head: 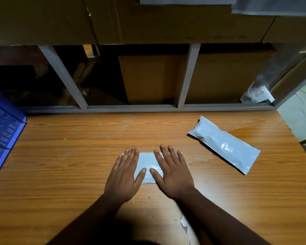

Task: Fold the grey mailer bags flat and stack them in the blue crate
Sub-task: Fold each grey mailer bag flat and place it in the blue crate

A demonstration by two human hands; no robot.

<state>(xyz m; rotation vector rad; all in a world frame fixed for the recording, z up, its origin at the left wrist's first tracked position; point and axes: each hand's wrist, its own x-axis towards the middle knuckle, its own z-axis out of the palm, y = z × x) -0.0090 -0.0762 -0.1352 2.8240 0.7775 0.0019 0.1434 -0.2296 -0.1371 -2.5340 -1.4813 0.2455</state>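
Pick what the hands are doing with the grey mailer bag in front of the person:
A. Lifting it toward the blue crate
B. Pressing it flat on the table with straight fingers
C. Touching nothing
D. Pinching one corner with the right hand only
B: the left hand and right hand lie flat, fingers straight, on the folded mailer bag on the table.

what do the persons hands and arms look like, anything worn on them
Both arms are bare from the bottom edge of the frame to the wrist, with no sleeves in view. The left hand and right hand wear no gloves, and no rings, watch or bands show on the fingers or wrists. The fingernails are short and unpainted.
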